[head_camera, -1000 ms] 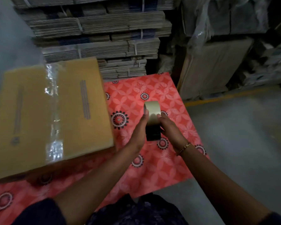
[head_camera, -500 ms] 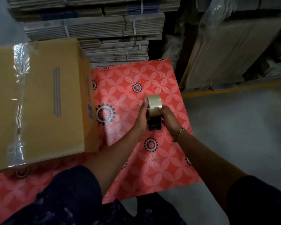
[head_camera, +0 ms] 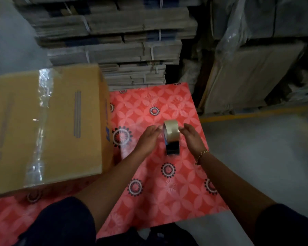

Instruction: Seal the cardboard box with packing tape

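The cardboard box point(head_camera: 48, 125) is sitting closed on the red patterned mat point(head_camera: 167, 192), well to the left of the tape dispenser point(head_camera: 171, 137), with a strip of clear tape point(head_camera: 40, 125) running along its top seam from far edge to near edge. The dispenser is standing upright on the mat near its right edge, the tan roll at the top and the black body below. The left hand point(head_camera: 148, 139) is lying just left of the dispenser, fingers loosely spread and fingertips at the roll's side; whether they are touching it I cannot tell, as motion blur is smearing them. The right hand point(head_camera: 192, 137) is hovering just right of the dispenser, fingers spread and curved, gripping nothing, a gold bracelet point(head_camera: 202, 154) showing at the wrist. Stacked flat cartons point(head_camera: 114, 41) are standing beyond the dispenser, behind the mat.
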A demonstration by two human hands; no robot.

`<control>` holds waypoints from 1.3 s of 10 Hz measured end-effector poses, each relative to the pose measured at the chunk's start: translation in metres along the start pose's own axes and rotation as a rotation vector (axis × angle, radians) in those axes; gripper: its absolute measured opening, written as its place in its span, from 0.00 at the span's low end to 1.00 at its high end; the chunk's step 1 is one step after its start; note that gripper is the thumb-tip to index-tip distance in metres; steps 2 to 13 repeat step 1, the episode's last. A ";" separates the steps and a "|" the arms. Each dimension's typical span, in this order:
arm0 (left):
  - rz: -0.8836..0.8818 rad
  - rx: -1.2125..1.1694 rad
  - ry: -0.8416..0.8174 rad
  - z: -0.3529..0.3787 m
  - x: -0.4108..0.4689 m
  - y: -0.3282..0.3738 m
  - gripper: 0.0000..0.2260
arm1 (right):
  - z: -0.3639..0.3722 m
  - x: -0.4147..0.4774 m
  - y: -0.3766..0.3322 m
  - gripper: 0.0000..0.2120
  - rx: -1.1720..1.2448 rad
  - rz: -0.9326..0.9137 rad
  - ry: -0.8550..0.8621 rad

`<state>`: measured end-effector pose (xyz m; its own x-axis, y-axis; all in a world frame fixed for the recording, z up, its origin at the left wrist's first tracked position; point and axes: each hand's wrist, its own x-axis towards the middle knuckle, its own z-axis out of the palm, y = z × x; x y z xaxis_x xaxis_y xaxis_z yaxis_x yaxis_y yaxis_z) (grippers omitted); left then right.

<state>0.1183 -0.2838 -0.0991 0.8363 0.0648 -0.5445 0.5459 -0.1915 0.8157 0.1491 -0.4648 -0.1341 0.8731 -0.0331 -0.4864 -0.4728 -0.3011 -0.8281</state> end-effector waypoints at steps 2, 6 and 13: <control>0.076 0.137 0.012 -0.029 -0.007 0.002 0.24 | 0.001 -0.011 -0.016 0.26 -0.002 -0.068 0.062; 0.076 0.137 0.012 -0.029 -0.007 0.002 0.24 | 0.001 -0.011 -0.016 0.26 -0.002 -0.068 0.062; 0.076 0.137 0.012 -0.029 -0.007 0.002 0.24 | 0.001 -0.011 -0.016 0.26 -0.002 -0.068 0.062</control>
